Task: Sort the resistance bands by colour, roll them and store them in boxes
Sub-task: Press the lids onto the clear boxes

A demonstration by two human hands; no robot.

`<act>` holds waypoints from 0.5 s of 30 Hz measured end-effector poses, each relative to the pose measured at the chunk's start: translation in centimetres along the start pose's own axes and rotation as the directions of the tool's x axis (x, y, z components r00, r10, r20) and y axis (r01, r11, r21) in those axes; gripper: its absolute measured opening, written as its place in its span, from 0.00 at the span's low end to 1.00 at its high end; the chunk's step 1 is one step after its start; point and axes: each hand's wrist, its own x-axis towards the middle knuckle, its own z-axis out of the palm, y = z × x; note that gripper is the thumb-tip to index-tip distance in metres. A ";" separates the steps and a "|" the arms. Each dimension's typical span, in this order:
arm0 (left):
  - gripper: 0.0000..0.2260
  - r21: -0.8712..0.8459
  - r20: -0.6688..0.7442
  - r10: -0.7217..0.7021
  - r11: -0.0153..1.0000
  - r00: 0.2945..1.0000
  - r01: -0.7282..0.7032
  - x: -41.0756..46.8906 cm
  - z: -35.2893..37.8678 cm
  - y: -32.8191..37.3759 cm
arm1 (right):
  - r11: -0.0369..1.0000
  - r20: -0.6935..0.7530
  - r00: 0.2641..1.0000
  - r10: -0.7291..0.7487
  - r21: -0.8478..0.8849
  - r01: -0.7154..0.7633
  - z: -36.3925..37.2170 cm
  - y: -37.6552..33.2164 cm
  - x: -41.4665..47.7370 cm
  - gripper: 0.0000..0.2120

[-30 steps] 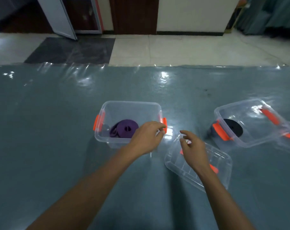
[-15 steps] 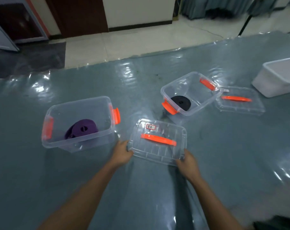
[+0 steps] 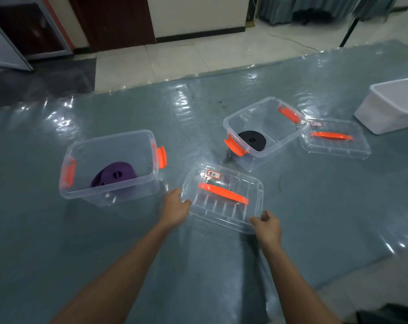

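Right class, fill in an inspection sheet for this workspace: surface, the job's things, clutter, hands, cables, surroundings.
Surface: grey-green table under glossy clear film, wrinkled.
Job's things: clear plastic box with orange latches holds a rolled purple band; second clear box holds a rolled black band; both open. Clear lid with orange handle lies between them; second lid beside the black band's box.
Clutter: white opaque tub, far right, contents hidden.
Hands: left hand and right hand grip the near lid's opposite edges.
Cables: thin cord on floor.
Surroundings: pale tiled floor, dark doors, curtains.
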 end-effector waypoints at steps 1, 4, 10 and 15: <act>0.14 0.027 -0.021 0.022 0.999 1.000 -0.021 -0.2 -0.5 0.1 | 0.999 -0.010 1.000 0.030 0.030 -0.030 0.0 0.1 -0.2 0.07; 0.20 0.044 -0.085 0.085 0.996 0.993 -0.082 -1.2 -2.2 0.9 | 0.982 0.003 0.997 0.075 0.175 -0.074 0.7 -0.1 -1.5 0.06; 0.25 0.045 -0.241 0.231 0.973 0.943 -0.227 -3.7 -8.3 3.1 | 0.925 0.081 0.996 -0.023 0.381 -0.009 3.1 -2.2 -4.3 0.08; 0.24 0.012 -0.395 0.207 0.975 0.895 -0.220 -4.4 -14.6 2.4 | 0.910 0.150 0.963 -0.225 0.384 0.153 6.2 -7.5 -5.8 0.05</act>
